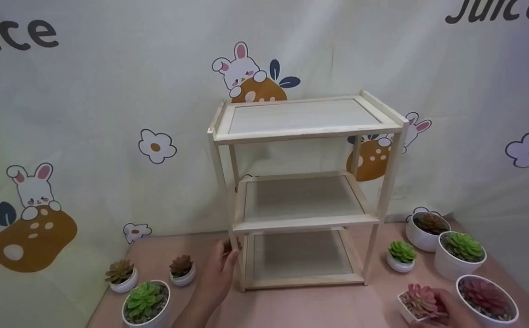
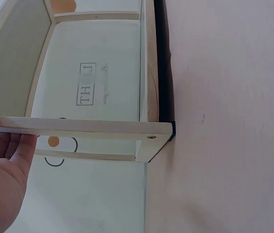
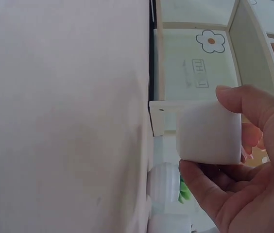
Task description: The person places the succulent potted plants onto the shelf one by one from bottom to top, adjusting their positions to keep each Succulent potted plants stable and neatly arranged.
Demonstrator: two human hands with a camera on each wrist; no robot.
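Observation:
A three-tier wooden shelf (image 1: 305,117) stands in the middle of the table. My left hand (image 1: 216,273) grips its front left post low down. In the left wrist view, thumb and fingers wrap that post (image 2: 83,126). At the lower right of the head view, my right hand (image 1: 458,312) holds a pink potted succulent (image 1: 420,300) in a small white squarish pot. The right wrist view shows the pot (image 3: 209,133) pinched between thumb and fingers, off the table, tilted in that view. The hand hides most of the plant there.
Right of the shelf stand a small green succulent (image 1: 402,256), a brown one (image 1: 430,228), a larger green one (image 1: 461,255) and a dark red one (image 1: 487,300). At left are two brown succulents (image 1: 123,275) and a green one (image 1: 145,300). A printed cloth (image 1: 86,114) hangs behind.

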